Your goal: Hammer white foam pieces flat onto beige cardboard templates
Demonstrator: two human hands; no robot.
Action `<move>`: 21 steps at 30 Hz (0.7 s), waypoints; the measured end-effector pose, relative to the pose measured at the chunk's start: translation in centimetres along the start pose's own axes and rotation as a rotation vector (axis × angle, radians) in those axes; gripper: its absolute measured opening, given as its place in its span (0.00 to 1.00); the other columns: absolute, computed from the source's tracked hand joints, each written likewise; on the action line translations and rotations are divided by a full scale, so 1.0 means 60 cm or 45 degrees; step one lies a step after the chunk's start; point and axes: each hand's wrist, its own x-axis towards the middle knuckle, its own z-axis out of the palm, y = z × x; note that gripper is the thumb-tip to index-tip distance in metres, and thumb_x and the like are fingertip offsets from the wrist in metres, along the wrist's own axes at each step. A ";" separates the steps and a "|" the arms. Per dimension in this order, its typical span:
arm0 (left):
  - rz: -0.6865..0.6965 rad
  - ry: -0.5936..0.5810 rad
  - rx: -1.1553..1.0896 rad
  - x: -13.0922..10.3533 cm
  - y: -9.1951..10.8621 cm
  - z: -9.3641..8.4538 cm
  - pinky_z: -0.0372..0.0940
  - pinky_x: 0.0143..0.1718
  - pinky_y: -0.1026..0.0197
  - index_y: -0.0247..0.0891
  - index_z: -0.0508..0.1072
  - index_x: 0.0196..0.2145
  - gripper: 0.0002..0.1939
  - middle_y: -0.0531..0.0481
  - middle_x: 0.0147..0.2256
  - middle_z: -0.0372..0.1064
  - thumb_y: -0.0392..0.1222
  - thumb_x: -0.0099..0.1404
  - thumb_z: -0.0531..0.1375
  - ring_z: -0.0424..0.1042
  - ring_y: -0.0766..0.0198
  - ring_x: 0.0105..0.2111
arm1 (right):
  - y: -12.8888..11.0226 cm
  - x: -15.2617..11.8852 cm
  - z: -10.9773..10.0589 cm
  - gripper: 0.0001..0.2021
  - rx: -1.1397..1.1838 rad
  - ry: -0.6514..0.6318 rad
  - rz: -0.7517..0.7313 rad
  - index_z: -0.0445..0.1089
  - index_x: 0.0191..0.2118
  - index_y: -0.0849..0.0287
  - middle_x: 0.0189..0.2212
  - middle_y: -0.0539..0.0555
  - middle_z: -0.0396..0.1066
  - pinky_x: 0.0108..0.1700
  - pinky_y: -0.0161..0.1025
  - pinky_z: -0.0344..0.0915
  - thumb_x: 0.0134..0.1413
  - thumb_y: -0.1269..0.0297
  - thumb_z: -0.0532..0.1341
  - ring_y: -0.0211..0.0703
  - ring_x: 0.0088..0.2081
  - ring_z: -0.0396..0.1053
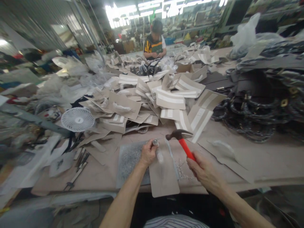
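My right hand (203, 169) is wrapped round the red handle of a claw hammer (185, 147), its dark head raised to the right of my left hand (147, 153). The fingers of that left hand are closed on a short metal punch (155, 142) with a round top end. Its lower end is hidden. Below lies a beige panel (165, 182) with a white wrapped strip (161, 156) on it. The panel partly covers a grey, pitted slab (130, 160). Small pale rivet-like bits (182, 172) are scattered beside the panel's right edge.
A heap of beige panels (169, 99) with white strips fills the middle of the table. On the left are a white fan (78, 119) and several bar-like tools (79, 167). Dark wrapped bags (254, 95) are stacked at right. A co-worker (154, 44) is at the far end.
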 end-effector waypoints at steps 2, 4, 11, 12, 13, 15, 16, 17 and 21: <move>0.032 -0.004 0.033 -0.001 0.003 0.000 0.63 0.39 0.63 0.38 0.74 0.40 0.09 0.50 0.34 0.74 0.40 0.64 0.57 0.72 0.62 0.35 | -0.030 0.004 0.006 0.14 -0.267 0.159 -0.324 0.60 0.36 0.55 0.21 0.48 0.63 0.28 0.36 0.57 0.64 0.51 0.47 0.39 0.24 0.63; 0.038 0.006 0.039 -0.001 0.006 0.002 0.62 0.37 0.63 0.38 0.74 0.40 0.09 0.50 0.33 0.74 0.41 0.64 0.57 0.71 0.62 0.33 | -0.052 0.019 0.009 0.14 -0.539 0.194 -0.481 0.61 0.38 0.56 0.24 0.51 0.67 0.29 0.37 0.55 0.67 0.55 0.45 0.41 0.26 0.65; 0.041 0.021 0.088 0.001 0.011 -0.001 0.60 0.35 0.64 0.38 0.73 0.37 0.08 0.50 0.31 0.71 0.40 0.64 0.57 0.68 0.63 0.31 | -0.164 0.035 -0.036 0.11 -0.853 0.350 -0.891 0.60 0.34 0.56 0.17 0.44 0.58 0.22 0.35 0.42 0.67 0.59 0.49 0.34 0.17 0.51; 0.039 0.019 0.084 0.001 0.010 -0.004 0.60 0.35 0.64 0.38 0.74 0.38 0.08 0.50 0.31 0.71 0.40 0.64 0.57 0.68 0.63 0.32 | -0.180 0.029 -0.039 0.12 -0.711 0.546 -0.959 0.60 0.35 0.56 0.18 0.44 0.58 0.22 0.35 0.45 0.68 0.58 0.49 0.33 0.17 0.52; 0.034 0.018 0.082 0.001 0.009 -0.006 0.60 0.36 0.64 0.37 0.74 0.38 0.08 0.50 0.31 0.71 0.40 0.64 0.57 0.69 0.63 0.32 | -0.190 0.025 -0.039 0.12 -0.571 0.734 -0.988 0.61 0.36 0.57 0.19 0.45 0.59 0.23 0.34 0.48 0.68 0.56 0.49 0.33 0.18 0.55; 0.025 0.009 0.074 0.000 0.006 -0.005 0.61 0.35 0.64 0.37 0.74 0.38 0.08 0.50 0.31 0.71 0.40 0.64 0.57 0.69 0.63 0.31 | -0.183 0.022 -0.031 0.13 -0.439 0.916 -0.987 0.61 0.37 0.57 0.20 0.46 0.61 0.24 0.34 0.53 0.68 0.55 0.49 0.34 0.19 0.58; 0.017 0.001 0.065 0.000 0.005 -0.001 0.61 0.35 0.64 0.37 0.74 0.39 0.08 0.50 0.31 0.71 0.39 0.63 0.57 0.69 0.64 0.31 | -0.166 0.025 -0.025 0.13 -0.497 0.844 -0.961 0.62 0.36 0.57 0.19 0.46 0.60 0.24 0.34 0.51 0.67 0.56 0.48 0.34 0.18 0.57; 0.008 -0.003 0.052 0.001 0.005 0.007 0.61 0.34 0.64 0.37 0.74 0.39 0.08 0.50 0.30 0.72 0.38 0.63 0.57 0.69 0.63 0.31 | -0.143 0.030 -0.019 0.13 -0.625 0.681 -0.901 0.62 0.34 0.58 0.18 0.46 0.59 0.23 0.35 0.48 0.67 0.58 0.48 0.34 0.17 0.55; -0.014 -0.008 0.020 0.004 0.017 0.023 0.65 0.37 0.62 0.37 0.75 0.43 0.11 0.49 0.33 0.74 0.35 0.63 0.58 0.71 0.62 0.34 | -0.053 0.041 -0.011 0.09 -1.082 0.034 -0.534 0.66 0.33 0.60 0.16 0.47 0.60 0.22 0.37 0.41 0.64 0.66 0.53 0.33 0.16 0.51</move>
